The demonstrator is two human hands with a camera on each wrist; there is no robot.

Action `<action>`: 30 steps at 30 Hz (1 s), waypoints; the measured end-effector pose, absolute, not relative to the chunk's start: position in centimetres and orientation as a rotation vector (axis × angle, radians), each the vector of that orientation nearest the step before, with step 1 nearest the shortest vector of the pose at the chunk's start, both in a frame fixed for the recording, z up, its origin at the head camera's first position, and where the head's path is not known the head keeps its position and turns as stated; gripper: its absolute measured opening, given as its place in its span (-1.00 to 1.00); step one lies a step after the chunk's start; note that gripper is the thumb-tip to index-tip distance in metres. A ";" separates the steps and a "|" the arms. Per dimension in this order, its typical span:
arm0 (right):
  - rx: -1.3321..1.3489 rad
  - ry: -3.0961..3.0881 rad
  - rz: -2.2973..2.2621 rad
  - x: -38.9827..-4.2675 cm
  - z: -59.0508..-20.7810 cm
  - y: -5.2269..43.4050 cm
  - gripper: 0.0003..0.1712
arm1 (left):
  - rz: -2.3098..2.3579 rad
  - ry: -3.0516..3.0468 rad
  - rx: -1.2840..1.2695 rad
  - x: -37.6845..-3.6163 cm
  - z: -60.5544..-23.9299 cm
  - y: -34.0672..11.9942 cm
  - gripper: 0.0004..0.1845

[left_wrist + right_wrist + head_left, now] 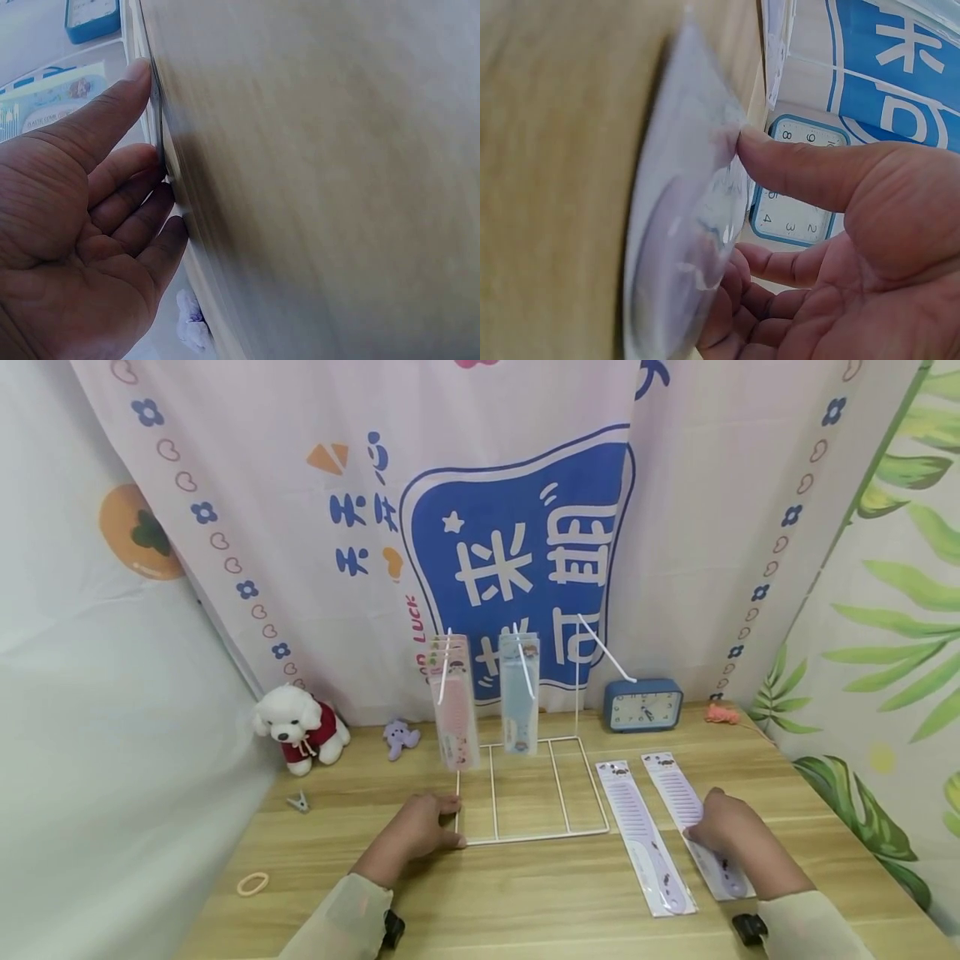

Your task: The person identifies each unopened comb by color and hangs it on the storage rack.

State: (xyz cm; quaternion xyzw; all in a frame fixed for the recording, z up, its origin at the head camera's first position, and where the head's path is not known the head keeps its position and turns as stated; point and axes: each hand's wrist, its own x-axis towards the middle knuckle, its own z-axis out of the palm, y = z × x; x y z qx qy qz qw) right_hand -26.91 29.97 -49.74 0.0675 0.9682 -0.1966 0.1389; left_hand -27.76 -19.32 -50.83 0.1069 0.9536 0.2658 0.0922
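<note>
My left hand (420,827) holds the front left corner of a white wire display rack (534,838), thumb and fingers on its base wires. Pink packaged combs (456,718) hang on the rack's left hook and blue packaged combs (519,710) on its middle hook. The right hook (609,650) carries nothing. Two purple packaged combs lie to the right of the rack. One purple comb (647,843) lies untouched nearer the rack. My right hand (727,827) grips the other packaged comb (682,232) by its edges, thumb on one side and fingers on the other.
A blue clock (643,705) stands behind the combs, beside a small coral-coloured item (722,714). At the left are a plush dog (300,727), a purple plush toy (401,737), a grey clip (298,802) and a cream hair tie (252,883). Curtains enclose the wooden table.
</note>
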 end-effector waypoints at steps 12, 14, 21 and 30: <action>-0.017 2.962 -0.689 -26.4 -49.3 31.1 -0.53 | 0.786 2.822 0.304 -27.6 -50.7 -19.2 -0.25; -0.070 3.000 -0.715 -26.3 -48.7 31.3 -0.63 | 0.782 2.825 0.303 -27.6 -50.7 -19.3 -0.25; -0.157 3.102 -0.873 -25.9 -46.0 32.0 -0.71 | 0.771 2.825 0.307 -27.8 -50.6 -19.4 -0.26; -0.178 3.089 -1.294 -25.9 -44.9 32.3 -0.82 | 0.775 2.830 0.312 -27.7 -50.8 -19.3 -0.25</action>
